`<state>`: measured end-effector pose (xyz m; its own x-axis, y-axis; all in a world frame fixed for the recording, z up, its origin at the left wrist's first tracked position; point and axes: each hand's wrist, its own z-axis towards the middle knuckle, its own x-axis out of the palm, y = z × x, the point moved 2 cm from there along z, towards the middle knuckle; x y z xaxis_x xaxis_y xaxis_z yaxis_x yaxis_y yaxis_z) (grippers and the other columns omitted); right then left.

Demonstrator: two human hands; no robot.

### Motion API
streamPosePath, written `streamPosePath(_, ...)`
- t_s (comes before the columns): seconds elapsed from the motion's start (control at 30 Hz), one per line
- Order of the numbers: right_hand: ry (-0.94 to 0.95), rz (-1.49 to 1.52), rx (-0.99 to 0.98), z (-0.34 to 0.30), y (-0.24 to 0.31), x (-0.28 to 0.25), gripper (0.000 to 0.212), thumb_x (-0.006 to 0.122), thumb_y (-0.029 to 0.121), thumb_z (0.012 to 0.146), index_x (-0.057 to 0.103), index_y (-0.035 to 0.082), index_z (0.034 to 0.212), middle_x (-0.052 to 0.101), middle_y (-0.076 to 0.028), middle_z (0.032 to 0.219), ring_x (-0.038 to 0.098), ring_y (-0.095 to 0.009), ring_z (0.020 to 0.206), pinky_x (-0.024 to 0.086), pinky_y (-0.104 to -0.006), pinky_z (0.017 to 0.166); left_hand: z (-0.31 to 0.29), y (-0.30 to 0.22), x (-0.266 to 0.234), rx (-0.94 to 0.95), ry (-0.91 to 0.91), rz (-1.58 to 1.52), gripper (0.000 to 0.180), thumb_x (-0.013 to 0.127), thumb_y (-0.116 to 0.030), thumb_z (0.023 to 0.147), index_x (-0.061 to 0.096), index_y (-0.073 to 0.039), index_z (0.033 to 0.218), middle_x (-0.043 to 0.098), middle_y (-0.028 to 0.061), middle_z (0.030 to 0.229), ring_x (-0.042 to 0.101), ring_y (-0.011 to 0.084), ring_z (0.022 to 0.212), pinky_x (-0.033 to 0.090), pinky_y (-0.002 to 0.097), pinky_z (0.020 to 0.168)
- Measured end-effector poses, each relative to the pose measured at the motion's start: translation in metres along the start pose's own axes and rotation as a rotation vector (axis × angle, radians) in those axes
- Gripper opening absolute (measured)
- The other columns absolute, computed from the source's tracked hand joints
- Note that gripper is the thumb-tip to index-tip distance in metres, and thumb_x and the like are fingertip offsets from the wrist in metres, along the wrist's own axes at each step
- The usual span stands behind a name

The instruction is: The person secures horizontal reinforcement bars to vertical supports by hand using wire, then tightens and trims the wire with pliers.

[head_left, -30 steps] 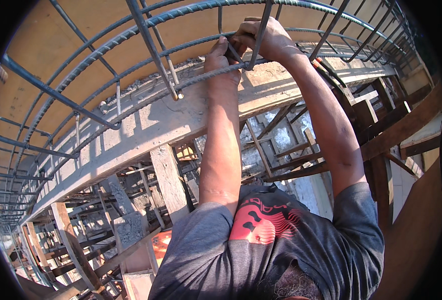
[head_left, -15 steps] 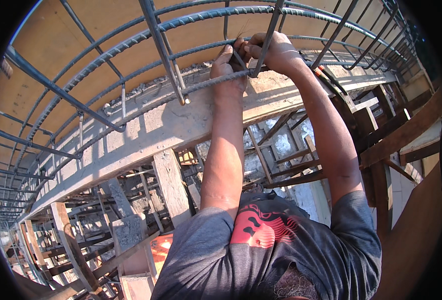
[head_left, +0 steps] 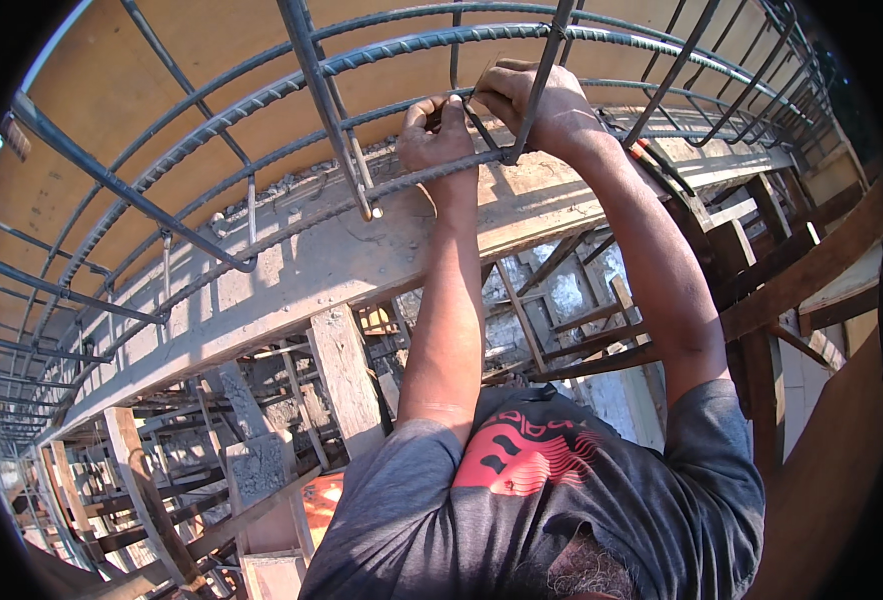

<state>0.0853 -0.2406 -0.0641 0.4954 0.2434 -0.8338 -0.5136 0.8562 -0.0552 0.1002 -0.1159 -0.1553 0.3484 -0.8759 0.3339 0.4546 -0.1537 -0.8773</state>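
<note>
Both my hands are at a cage of ribbed steel rebar point(head_left: 402, 184). My left hand point(head_left: 442, 150) reaches up behind the lower bar, thumb raised and fingers curled in; what it pinches, if anything, is hidden. Just right of it, my right hand point(head_left: 560, 112) is bent over beside an upright stirrup bar point(head_left: 541, 78), fingers pinched together. Thin dark wire point(head_left: 478, 74) sticks out at the right fingertips. Between the hands a short dark bar slants down toward the lower rebar.
Behind the cage stands a tan formwork panel point(head_left: 292, 105). Below runs a dusty wooden beam point(head_left: 292, 262). A tool with black and orange handles point(head_left: 652, 160) lies right of my right hand. Timber props point(head_left: 347, 375) and scrap wood fill the space underneath.
My left hand has shifted slightly left and lower, its fingers curling. My right hand's fingers have moved a little left, and a gap now shows between the hands.
</note>
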Motion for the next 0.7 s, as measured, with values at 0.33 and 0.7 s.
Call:
streamPosePath(0.33,0.072,0.165,-0.120,0.011,0.008,0.005,0.023,0.072,0.016,0.088,0.071,0.006,0.108,0.072,-0.013,0.095,0.073,-0.029,0.091,0.059,-0.0393,0.076,-0.001,-0.011,-0.003,0.269,0.038,0.298,0.014,0.070,-0.008,0.087,0.074,0.001,0.097,0.075,0.0144,0.084,0.073,0.0228,0.077,0.055,0.0332,0.071)
streamPosePath(0.7,0.043,0.292,0.025,0.018,-0.022,0.019,0.027,0.077,0.020,0.087,0.072,0.004,0.107,0.073,-0.014,0.089,0.071,-0.026,0.079,0.056,-0.0380,0.073,-0.007,-0.014,-0.001,0.096,0.068,0.204,0.015,0.065,-0.005,0.094,0.070,0.008,0.099,0.074,0.0162,0.085,0.071,0.0175,0.076,0.055,0.0300,0.068)
